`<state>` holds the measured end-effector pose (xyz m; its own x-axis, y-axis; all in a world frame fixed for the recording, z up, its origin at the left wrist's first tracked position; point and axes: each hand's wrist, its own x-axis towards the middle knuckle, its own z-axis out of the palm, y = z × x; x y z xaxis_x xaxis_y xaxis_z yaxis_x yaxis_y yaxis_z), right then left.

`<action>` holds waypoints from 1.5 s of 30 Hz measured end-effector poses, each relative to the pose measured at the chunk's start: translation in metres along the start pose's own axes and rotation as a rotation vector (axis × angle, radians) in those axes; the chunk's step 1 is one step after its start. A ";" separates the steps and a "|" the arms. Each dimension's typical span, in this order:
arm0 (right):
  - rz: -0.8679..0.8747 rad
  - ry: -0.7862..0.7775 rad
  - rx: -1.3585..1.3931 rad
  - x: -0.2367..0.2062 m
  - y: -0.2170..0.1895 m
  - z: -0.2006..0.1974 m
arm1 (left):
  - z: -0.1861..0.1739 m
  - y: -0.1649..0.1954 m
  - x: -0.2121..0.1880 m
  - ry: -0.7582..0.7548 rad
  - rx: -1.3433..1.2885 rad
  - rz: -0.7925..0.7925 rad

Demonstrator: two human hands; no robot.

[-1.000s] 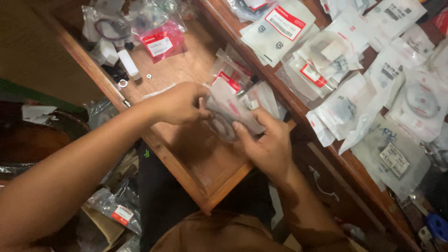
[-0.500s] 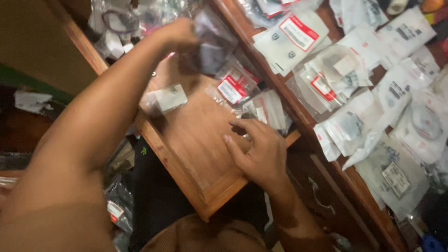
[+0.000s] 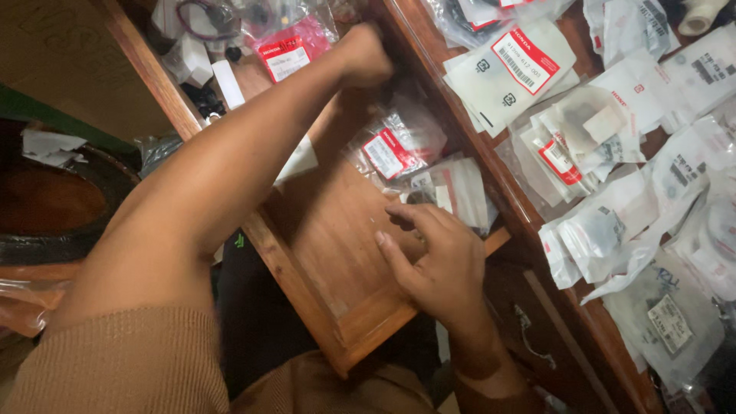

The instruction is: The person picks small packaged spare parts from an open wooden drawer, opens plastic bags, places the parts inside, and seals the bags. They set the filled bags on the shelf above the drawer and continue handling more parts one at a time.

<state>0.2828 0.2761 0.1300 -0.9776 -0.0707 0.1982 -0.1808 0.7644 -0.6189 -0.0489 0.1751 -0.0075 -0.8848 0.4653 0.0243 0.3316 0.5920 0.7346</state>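
Observation:
A wooden drawer (image 3: 330,245) is pulled out beneath me. My left arm reaches across it to its far end, where my left hand (image 3: 364,54) is curled beside a pink-tinted bag (image 3: 291,47); the fingers face away and blur, so what they hold is hidden. My right hand (image 3: 433,257) hovers over the drawer's near half with fingers spread and nothing in them. Its fingertips are at the edge of a clear packet (image 3: 460,188). Another clear packet with a red and white label (image 3: 395,146) lies just beyond.
Several plastic parts packets (image 3: 567,146) cover the wooden surface right of the drawer. A small white block (image 3: 228,83) and more bags lie in the drawer's far corner. A metal drawer handle (image 3: 529,337) is below right. A dark round tub (image 3: 46,199) sits left.
My left hand lifted a clear packet from the drawer's middle and carried it to the far end. My right hand let go of the packets and now hovers open.

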 end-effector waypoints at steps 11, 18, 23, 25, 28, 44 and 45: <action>-0.087 -0.090 -0.169 0.002 0.004 0.002 | -0.019 0.044 -0.119 -0.264 0.494 -0.162; -0.154 -0.075 -0.244 0.002 0.008 -0.005 | 0.031 0.056 -0.138 -0.056 0.458 0.134; -0.030 -0.134 -0.218 0.014 0.027 -0.020 | 0.037 0.075 -0.134 -0.067 0.389 0.073; -0.037 -0.135 -0.276 0.016 0.031 -0.019 | 0.029 0.082 -0.139 -0.094 0.310 -0.003; 0.011 -0.143 -0.335 0.017 0.032 -0.017 | 0.011 0.089 -0.145 -0.088 0.259 -0.095; -0.107 0.023 -0.144 0.003 0.030 -0.016 | 0.042 0.072 -0.139 -0.022 0.329 0.370; -0.107 0.031 -0.145 0.003 0.030 -0.017 | 0.039 0.072 -0.140 0.014 0.330 0.407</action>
<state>0.2760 0.3098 0.1247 -0.9493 -0.1389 0.2819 -0.2644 0.8379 -0.4775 0.1114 0.1786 0.0159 -0.6662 0.6934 0.2743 0.7332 0.5421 0.4105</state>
